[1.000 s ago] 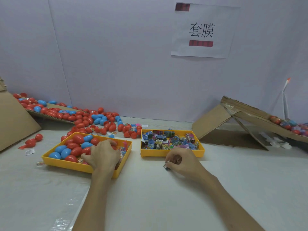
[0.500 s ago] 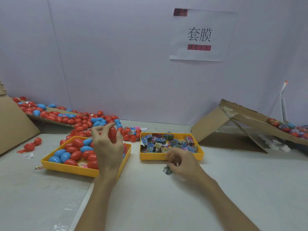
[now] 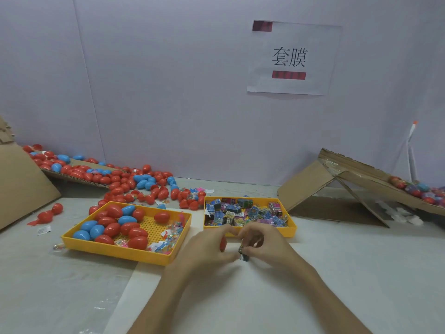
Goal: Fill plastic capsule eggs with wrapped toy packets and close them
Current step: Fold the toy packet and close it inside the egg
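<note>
At lower centre, the left hand [image 3: 204, 251] curled around a red egg [image 3: 223, 244] while the right hand [image 3: 267, 247] pinched a toy packet [image 3: 243, 253] beside it (likely for loading), just below the packet tray [image 3: 287, 231].

Capsule egg [image 3: 161, 217], red or blue: smooth glossy plastic.
Toy packet [image 3: 232, 208]: shiny printed film wrap.
Yellow trays [image 3: 115, 251]: matt plastic, perforated floor.
Ramp [image 3: 305, 186]: brown cardboard, rough ragged edges, glossy tape patch.
Wall sign [image 3: 313, 44]: matt white paper.
Tabletop [image 3: 361, 261]: matt off-white surface, glossy clear film strip.
</note>
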A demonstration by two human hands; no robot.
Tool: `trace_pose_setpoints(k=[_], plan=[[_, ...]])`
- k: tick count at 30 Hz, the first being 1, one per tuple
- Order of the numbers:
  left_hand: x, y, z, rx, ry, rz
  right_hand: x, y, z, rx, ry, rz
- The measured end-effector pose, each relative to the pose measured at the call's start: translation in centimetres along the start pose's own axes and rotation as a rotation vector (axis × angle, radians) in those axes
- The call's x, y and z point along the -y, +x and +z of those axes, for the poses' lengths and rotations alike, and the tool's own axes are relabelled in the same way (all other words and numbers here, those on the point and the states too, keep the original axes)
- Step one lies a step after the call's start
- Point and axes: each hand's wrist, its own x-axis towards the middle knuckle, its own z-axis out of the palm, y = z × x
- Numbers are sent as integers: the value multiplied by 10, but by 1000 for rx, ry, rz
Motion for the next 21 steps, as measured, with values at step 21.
trace_pose_setpoints(k=[21], plan=[[-7, 6, 13, -19, 135, -36, 4, -1, -1, 112, 152, 15]])
